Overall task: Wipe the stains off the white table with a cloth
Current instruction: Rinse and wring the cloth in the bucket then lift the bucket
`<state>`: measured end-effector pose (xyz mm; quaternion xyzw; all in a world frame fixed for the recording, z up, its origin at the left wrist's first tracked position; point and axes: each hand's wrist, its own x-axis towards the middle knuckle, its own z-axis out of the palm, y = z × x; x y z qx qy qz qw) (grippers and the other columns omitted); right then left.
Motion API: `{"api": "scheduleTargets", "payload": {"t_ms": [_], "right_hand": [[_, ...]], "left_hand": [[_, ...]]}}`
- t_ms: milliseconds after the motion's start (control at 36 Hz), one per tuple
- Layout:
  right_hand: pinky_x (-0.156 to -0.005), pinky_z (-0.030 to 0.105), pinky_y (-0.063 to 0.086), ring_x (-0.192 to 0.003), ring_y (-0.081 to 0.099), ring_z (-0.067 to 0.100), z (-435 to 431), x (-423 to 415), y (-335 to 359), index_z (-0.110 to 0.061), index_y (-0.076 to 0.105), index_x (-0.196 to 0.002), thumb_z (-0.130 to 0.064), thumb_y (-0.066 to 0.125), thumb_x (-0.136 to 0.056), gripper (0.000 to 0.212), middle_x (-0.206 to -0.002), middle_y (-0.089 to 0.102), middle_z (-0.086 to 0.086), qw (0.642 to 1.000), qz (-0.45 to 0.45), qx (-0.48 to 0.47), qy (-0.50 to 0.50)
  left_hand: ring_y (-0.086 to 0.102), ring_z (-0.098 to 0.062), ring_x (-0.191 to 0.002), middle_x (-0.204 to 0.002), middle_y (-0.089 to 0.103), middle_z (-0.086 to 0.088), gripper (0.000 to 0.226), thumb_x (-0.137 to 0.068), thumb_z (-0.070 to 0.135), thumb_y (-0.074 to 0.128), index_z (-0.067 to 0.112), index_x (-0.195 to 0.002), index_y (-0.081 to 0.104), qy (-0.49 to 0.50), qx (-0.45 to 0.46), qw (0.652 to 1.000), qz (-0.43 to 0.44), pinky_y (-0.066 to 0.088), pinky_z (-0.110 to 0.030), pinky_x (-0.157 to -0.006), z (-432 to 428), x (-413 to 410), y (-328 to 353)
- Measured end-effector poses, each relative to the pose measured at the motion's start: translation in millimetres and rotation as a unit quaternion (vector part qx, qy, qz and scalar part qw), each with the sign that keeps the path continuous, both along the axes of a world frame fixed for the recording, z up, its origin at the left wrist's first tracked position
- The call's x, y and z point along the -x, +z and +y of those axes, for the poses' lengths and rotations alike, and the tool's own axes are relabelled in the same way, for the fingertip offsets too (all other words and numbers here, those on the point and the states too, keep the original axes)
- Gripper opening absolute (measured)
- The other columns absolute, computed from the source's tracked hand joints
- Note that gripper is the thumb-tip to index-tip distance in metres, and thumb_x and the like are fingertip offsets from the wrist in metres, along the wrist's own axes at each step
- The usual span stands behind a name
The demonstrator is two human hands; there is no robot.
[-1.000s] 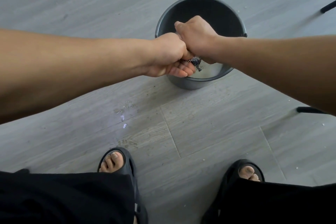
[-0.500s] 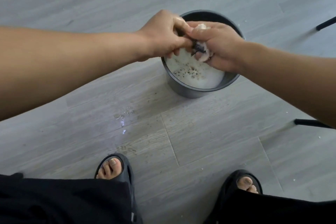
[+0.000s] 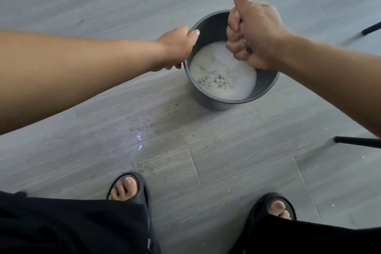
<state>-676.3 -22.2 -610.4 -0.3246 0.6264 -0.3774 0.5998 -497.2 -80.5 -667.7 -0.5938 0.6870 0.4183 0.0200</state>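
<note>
Two hands at the sudsy grey bucket point(image 3: 216, 103). Looks like the left hand point(image 3: 175, 47) grips its rim. The right hand point(image 3: 257, 33) is fisted tight round the cloth point(image 3: 248, 50), thumb up.

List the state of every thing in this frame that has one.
Dark grey round bucket: upright, holding foamy white water.
Dark-patterned cloth: balled in fist, mostly hidden.
Right hand: clenched on cloth above bucket.
Left hand: grips bucket rim.
Grey plank floor: wet patch.

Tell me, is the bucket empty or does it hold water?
Not empty: the bucket holds white foamy water with dark specks, its level well below the rim.
</note>
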Motion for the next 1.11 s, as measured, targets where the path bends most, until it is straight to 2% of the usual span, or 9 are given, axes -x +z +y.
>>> {"api": "scheduleTargets", "payload": {"t_ms": [194, 278, 389, 583, 694, 806, 861, 944, 1111], "right_hand": [[-0.049, 0.026, 0.01, -0.048, 0.016, 0.017, -4, -9, -13, -0.023, 0.026, -0.052, -0.037, 0.038, -0.1, 0.051, -0.049, 0.027, -0.002, 0.996, 0.088, -0.035, -0.003], [-0.054, 0.033, 0.007, -0.059, 0.01, 0.021, 2, -15, -29, -0.023, 0.018, -0.072, -0.028, 0.037, -0.093, 0.029, -0.053, 0.023, -0.001, 0.988, 0.119, -0.093, 0.024], [-0.059, 0.039, 0.008, -0.059, 0.011, 0.021, 5, -21, -37, -0.023, 0.017, -0.076, -0.029, 0.037, -0.081, 0.021, -0.061, 0.02, -0.002, 0.981, 0.111, -0.153, 0.043], [-0.049, 0.025, 0.009, -0.052, 0.015, 0.018, -6, -30, -35, -0.023, 0.015, -0.082, -0.023, 0.032, -0.092, 0.02, -0.053, 0.024, -0.002, 0.983, 0.126, -0.131, 0.036], [-0.041, 0.024, 0.032, -0.042, 0.037, 0.018, 2, -35, -40, -0.02, 0.037, -0.066, -0.031, 0.037, -0.094, 0.031, -0.055, 0.042, 0.002, 0.985, 0.15, -0.082, 0.031], [-0.049, 0.031, 0.014, -0.052, 0.02, 0.02, 3, -31, -43, -0.019, 0.018, -0.08, -0.025, 0.038, -0.088, 0.022, -0.059, 0.027, 0.004, 0.985, 0.133, -0.107, 0.016], [-0.056, 0.038, 0.015, -0.051, 0.021, 0.019, 7, -30, -41, -0.021, 0.021, -0.076, -0.026, 0.039, -0.084, 0.021, -0.061, 0.028, 0.004, 0.982, 0.157, -0.106, 0.022], [-0.057, 0.038, 0.015, -0.05, 0.023, 0.019, 9, -26, -39, -0.024, 0.03, -0.062, -0.03, 0.04, -0.084, 0.025, -0.059, 0.031, 0.003, 0.983, 0.156, -0.089, 0.024], [-0.058, 0.038, 0.013, -0.058, 0.017, 0.02, 7, -14, -48, -0.025, 0.028, -0.06, -0.03, 0.04, -0.087, 0.03, -0.059, 0.028, 0.002, 0.987, 0.129, -0.087, 0.023]], "left_hand": [[0.054, -0.028, -0.07, -0.083, 0.059, -0.014, 0.042, -0.109, 0.051, 0.023, 0.014, -0.105, 0.043, 0.003, 0.008, 1.0, -0.029, 0.044, -0.037, -0.062, 3, 7, 1], [0.048, -0.026, -0.059, -0.077, 0.056, -0.012, 0.039, -0.11, 0.048, 0.022, 0.014, -0.103, 0.04, -0.004, 0.027, 0.999, -0.042, 0.041, -0.034, -0.056, 5, 8, 1], [0.052, -0.023, -0.062, -0.079, 0.056, -0.009, 0.037, -0.11, 0.047, 0.023, 0.015, -0.104, 0.039, -0.011, 0.031, 0.999, -0.04, 0.043, -0.035, -0.057, 3, 8, 2], [0.057, -0.025, -0.066, -0.084, 0.06, -0.012, 0.034, -0.109, 0.047, 0.025, 0.017, -0.109, 0.04, -0.026, 0.037, 0.998, -0.047, 0.045, -0.034, -0.054, 0, 8, 2], [0.058, -0.023, -0.065, -0.084, 0.061, -0.01, 0.033, -0.109, 0.047, 0.025, 0.017, -0.113, 0.039, -0.034, 0.037, 0.997, -0.051, 0.046, -0.034, -0.054, 0, 9, 4], [0.059, -0.022, -0.066, -0.085, 0.06, -0.009, 0.034, -0.109, 0.048, 0.025, 0.017, -0.115, 0.04, -0.037, 0.039, 0.997, -0.055, 0.046, -0.035, -0.055, 0, 7, 4], [0.059, -0.023, -0.067, -0.087, 0.061, -0.009, 0.035, -0.109, 0.048, 0.025, 0.017, -0.117, 0.04, -0.039, 0.043, 0.997, -0.057, 0.046, -0.035, -0.055, 1, 8, 4], [0.057, -0.022, -0.066, -0.086, 0.059, -0.009, 0.034, -0.11, 0.048, 0.026, 0.017, -0.115, 0.04, -0.041, 0.046, 0.996, -0.064, 0.045, -0.035, -0.056, 1, 8, 4], [0.056, -0.022, -0.066, -0.085, 0.058, -0.009, 0.032, -0.11, 0.047, 0.027, 0.017, -0.114, 0.039, -0.043, 0.051, 0.996, -0.065, 0.044, -0.035, -0.056, 1, 9, 5]]}}
